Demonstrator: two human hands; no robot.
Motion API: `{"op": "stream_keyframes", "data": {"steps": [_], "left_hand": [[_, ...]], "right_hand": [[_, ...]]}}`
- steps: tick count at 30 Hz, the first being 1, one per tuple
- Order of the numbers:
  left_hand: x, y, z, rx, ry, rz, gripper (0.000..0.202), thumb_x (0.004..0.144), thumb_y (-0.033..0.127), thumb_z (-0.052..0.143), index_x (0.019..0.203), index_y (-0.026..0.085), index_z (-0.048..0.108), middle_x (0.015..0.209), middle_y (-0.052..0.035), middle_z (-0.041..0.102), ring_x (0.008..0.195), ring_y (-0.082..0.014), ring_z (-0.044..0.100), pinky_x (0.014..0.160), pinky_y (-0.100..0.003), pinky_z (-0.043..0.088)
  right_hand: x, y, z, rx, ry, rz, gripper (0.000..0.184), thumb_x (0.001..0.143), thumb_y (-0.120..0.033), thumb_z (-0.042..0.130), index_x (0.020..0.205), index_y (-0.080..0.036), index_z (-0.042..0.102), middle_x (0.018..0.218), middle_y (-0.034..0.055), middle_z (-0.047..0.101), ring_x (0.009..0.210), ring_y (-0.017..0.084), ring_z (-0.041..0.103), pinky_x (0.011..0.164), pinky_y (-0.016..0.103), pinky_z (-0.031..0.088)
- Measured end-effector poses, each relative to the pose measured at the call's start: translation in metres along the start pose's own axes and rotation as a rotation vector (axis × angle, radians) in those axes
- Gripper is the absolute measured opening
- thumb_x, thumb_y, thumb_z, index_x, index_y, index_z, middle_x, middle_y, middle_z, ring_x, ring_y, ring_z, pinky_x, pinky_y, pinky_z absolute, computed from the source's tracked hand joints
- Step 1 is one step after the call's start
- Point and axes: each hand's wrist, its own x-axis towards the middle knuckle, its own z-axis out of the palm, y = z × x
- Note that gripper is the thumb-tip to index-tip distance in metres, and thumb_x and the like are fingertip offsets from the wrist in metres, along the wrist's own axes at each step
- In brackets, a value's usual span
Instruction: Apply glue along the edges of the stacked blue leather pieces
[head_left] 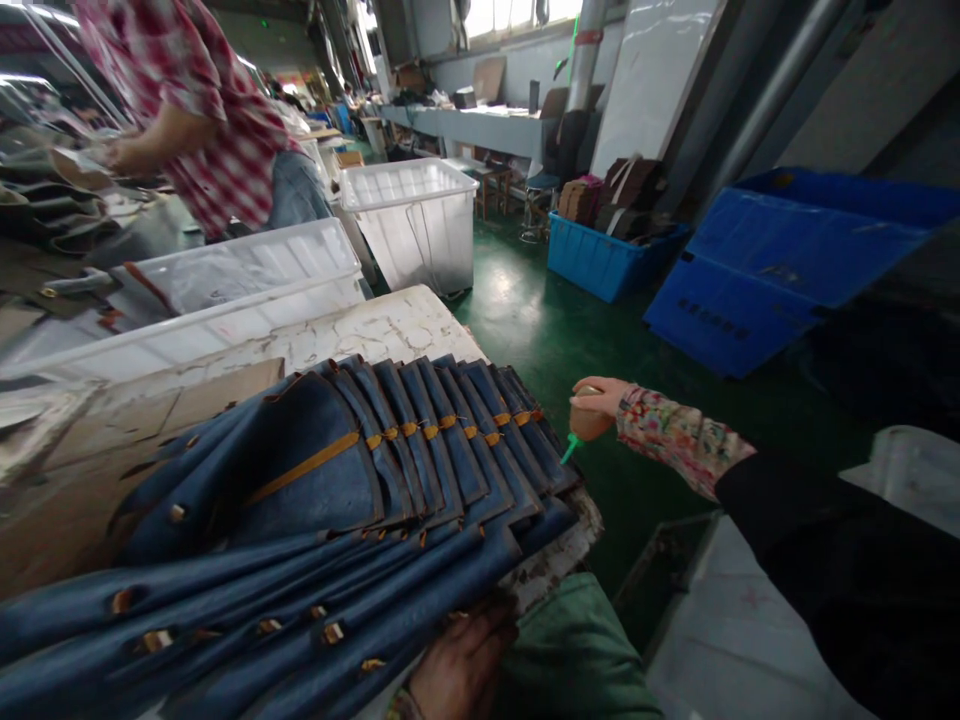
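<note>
My right hand (600, 395) is closed around a tan squeeze bottle (589, 422). Its green nozzle (571, 447) points down at the right end of a fanned row of dark blue leather pieces (480, 470). These overlap on the worktable, with brown edges and a yellow-orange strip or mark across each. Long folded blue parts with small metal fittings (332, 632) extend toward the lower left. At the table's near edge, my left hand (461, 665) lies beside the blue leather, its fingers stretched out in shadow and partly hard to see.
The worktable (405, 315) has a worn pale top with brown cardboard (217, 395). Beyond it stand a long white bin (247, 290), a tall white bin (420, 225) and blue crates (757, 290). A person in a checked shirt (180, 110) works at the left.
</note>
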Motion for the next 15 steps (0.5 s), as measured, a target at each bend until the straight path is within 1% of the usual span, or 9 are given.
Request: {"op": "stream_keyframes", "data": {"steps": [4,6,8,12,15], "left_hand": [[0.001,0.001,-0.001,-0.020,0.006,-0.007,0.047,0.072,0.003,0.038,0.116,0.016,0.049,0.118,-0.0082,0.057,0.115,-0.0154,0.050,0.093,-0.025,0.045],[0.002,0.002,-0.003,-0.031,0.006,-0.019,0.046,0.073,0.004,0.039,0.116,0.017,0.050,0.118,-0.0076,0.057,0.113,-0.0156,0.051,0.092,-0.026,0.046],[0.002,0.003,-0.005,-0.018,0.003,-0.029,0.045,0.074,0.005,0.039,0.116,0.017,0.050,0.118,-0.0069,0.058,0.112,-0.0157,0.052,0.091,-0.026,0.047],[0.001,0.003,-0.005,-0.002,-0.023,-0.044,0.051,0.071,0.002,0.039,0.118,0.016,0.049,0.120,-0.0072,0.057,0.113,-0.0154,0.051,0.092,-0.026,0.046],[0.000,0.004,-0.004,-0.045,0.002,-0.048,0.052,0.072,0.002,0.037,0.120,0.017,0.048,0.122,-0.0057,0.055,0.115,-0.0149,0.049,0.094,-0.027,0.045]], "right_hand": [[-0.003,-0.006,0.000,0.021,0.085,-0.018,0.036,0.074,-0.040,0.058,0.102,-0.018,0.061,0.097,0.0038,0.062,0.091,0.020,0.057,0.075,0.028,0.045],[-0.003,-0.006,0.001,0.026,0.117,-0.015,0.037,0.073,-0.040,0.058,0.103,-0.018,0.061,0.099,0.0041,0.062,0.091,0.020,0.057,0.074,0.028,0.045],[-0.005,0.000,0.001,0.028,0.102,-0.010,0.035,0.071,-0.038,0.059,0.100,-0.018,0.062,0.097,0.0039,0.062,0.089,0.020,0.057,0.074,0.028,0.045],[-0.015,0.015,-0.001,0.037,0.012,0.022,0.033,0.068,-0.037,0.062,0.094,-0.018,0.064,0.091,0.0041,0.064,0.086,0.021,0.058,0.073,0.029,0.046],[-0.022,0.017,-0.002,0.088,0.031,0.016,0.035,0.068,-0.039,0.061,0.096,-0.018,0.063,0.092,0.0043,0.064,0.086,0.021,0.058,0.073,0.029,0.046]]}}
